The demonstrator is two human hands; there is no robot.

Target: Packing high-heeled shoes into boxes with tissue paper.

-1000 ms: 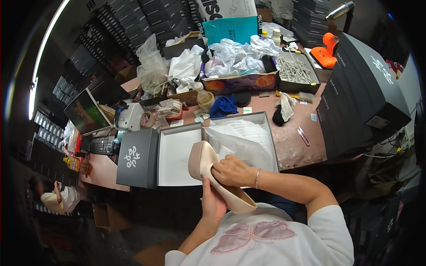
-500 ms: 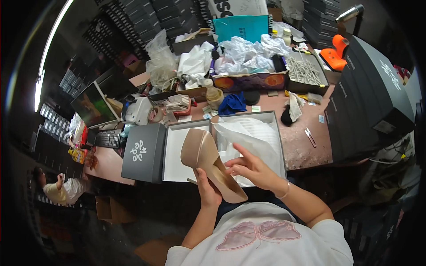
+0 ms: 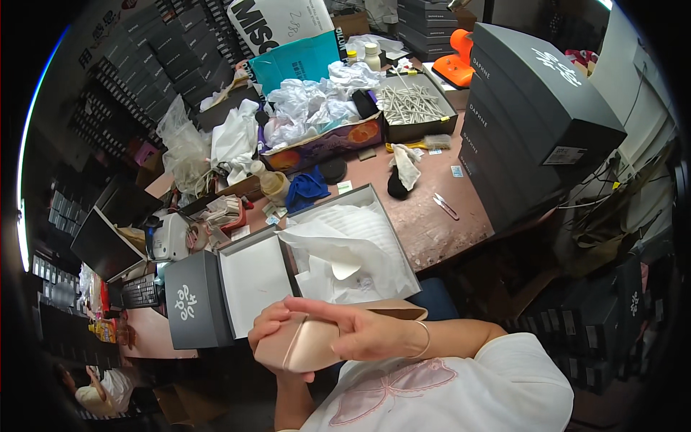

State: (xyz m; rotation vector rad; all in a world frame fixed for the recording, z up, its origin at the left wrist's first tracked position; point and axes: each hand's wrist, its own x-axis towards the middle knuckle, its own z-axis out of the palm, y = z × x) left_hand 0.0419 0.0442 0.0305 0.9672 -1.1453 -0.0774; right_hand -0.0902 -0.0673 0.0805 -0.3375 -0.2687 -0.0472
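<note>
Close to my chest, both hands hold a beige satin pump [image 3: 296, 344] with a rounded toe. My left hand [image 3: 269, 325] wraps round the toe end from beneath, its fingertips partly hidden by the shoe. Across the upper lies my right hand [image 3: 366, 333], the thumb pressed on the toe and the fingers stretched along the far side. The back of the shoe [image 3: 399, 309] shows behind the right wrist. Just beyond my hands is an open grey shoebox [image 3: 407, 253] lined with white tissue paper [image 3: 317, 248]. A cream rounded piece [image 3: 345, 268] lies in the paper.
Left of the box lie a white-lined tray [image 3: 252, 277] and a grey shoebox [image 3: 193, 302]. Small scissors [image 3: 445, 207] rest on the pink table. Stacked grey boxes [image 3: 533, 129] rise at right. Behind stand a carton of crumpled paper [image 3: 324, 140] and a box of white sticks [image 3: 414, 104].
The pump has turned from sole-end upright to toe facing left, nearer my body. My right hand, formerly pointing at its opening, now grips the upper. The view has swung right.
</note>
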